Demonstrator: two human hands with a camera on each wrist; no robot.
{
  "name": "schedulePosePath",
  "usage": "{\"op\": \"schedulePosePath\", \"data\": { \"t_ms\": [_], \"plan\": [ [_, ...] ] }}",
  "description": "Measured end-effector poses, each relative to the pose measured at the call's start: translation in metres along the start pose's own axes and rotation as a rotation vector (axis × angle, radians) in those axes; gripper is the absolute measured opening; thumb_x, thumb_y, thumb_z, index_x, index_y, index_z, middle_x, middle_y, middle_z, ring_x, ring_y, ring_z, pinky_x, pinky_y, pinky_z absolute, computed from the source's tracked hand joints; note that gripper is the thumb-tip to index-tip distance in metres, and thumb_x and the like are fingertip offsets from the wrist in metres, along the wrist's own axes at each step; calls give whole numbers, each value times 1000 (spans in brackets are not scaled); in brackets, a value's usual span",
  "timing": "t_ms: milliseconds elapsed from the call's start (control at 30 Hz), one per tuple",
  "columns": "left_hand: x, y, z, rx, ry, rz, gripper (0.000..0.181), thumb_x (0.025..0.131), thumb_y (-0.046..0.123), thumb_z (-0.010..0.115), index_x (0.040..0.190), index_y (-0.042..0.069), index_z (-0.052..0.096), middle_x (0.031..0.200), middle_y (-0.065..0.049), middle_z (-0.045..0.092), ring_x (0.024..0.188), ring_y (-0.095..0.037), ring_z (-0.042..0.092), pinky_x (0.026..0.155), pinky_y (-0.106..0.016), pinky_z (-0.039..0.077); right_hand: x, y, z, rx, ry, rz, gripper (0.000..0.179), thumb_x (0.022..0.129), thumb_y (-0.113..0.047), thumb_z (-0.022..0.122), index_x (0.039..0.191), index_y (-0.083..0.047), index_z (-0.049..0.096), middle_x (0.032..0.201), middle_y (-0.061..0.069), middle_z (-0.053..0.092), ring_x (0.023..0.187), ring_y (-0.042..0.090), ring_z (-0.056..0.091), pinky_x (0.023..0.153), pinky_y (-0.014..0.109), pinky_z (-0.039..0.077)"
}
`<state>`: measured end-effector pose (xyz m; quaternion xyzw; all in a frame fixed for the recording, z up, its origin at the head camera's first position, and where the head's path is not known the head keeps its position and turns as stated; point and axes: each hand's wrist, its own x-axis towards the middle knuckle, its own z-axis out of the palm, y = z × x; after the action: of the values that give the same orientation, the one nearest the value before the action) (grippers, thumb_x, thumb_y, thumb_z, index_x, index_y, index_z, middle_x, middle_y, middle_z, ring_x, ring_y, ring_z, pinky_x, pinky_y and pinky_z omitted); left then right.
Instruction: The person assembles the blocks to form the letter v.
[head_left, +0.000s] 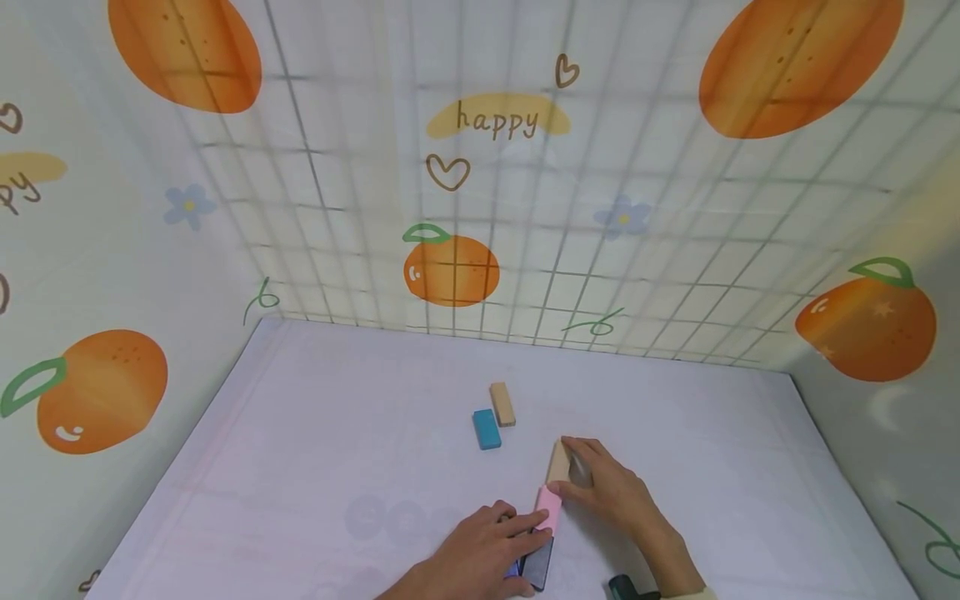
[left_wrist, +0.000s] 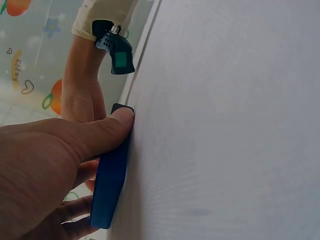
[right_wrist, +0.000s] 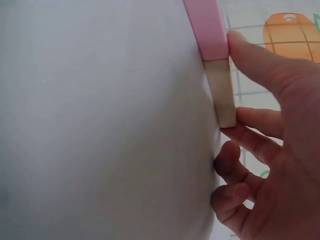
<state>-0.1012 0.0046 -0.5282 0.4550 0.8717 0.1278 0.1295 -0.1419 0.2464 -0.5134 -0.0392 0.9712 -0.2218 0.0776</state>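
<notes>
My left hand (head_left: 480, 546) grips a blue block (left_wrist: 111, 180), its thumb at one end and fingers towards the other. Most of that block is hidden by the hand in the head view. Beside it lies a dark grey block (head_left: 537, 568), in line with a pink block (head_left: 548, 503) and a plain wooden block (head_left: 558, 463); two left fingers reach over the pink and dark ones. My right hand (head_left: 617, 492) holds the wooden block, thumb near its joint with the pink block and fingertips at its far end. In the right wrist view, the pink block (right_wrist: 207, 30) meets the wooden block (right_wrist: 220, 92) end to end.
Farther back on the white table (head_left: 337, 417) lie a teal block (head_left: 487, 429) and another plain wooden block (head_left: 502, 404), side by side. A cloth printed with oranges hangs behind the table and at its sides. A dark green device (left_wrist: 120, 52) is strapped to the right wrist.
</notes>
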Motion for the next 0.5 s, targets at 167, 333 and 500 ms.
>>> {"op": "schedulePosePath", "data": {
  "t_ms": [167,333,500],
  "plan": [
    [0,0,-1,1,-8,-7,70,93,57,63,156,36,39,162,19,28,123,-6,46,100,-23,43,0,-1,-1,6,-1,-3,85,82,-60,75,147,-12,50,145,17,51,127,42,53,95,64,46],
    [0,0,0,7,-11,-8,70,93,56,64,156,36,39,161,19,30,123,-6,46,99,-24,44,0,0,0,5,1,-7,84,83,-60,75,148,-12,50,145,16,51,128,42,53,95,64,46],
    [1,0,2,6,-8,-10,70,93,56,63,156,36,38,161,18,30,124,-6,45,100,-24,43,1,1,1,10,1,-2,83,84,-58,75,149,-12,49,147,16,50,130,42,52,96,64,45]
  ]
}}
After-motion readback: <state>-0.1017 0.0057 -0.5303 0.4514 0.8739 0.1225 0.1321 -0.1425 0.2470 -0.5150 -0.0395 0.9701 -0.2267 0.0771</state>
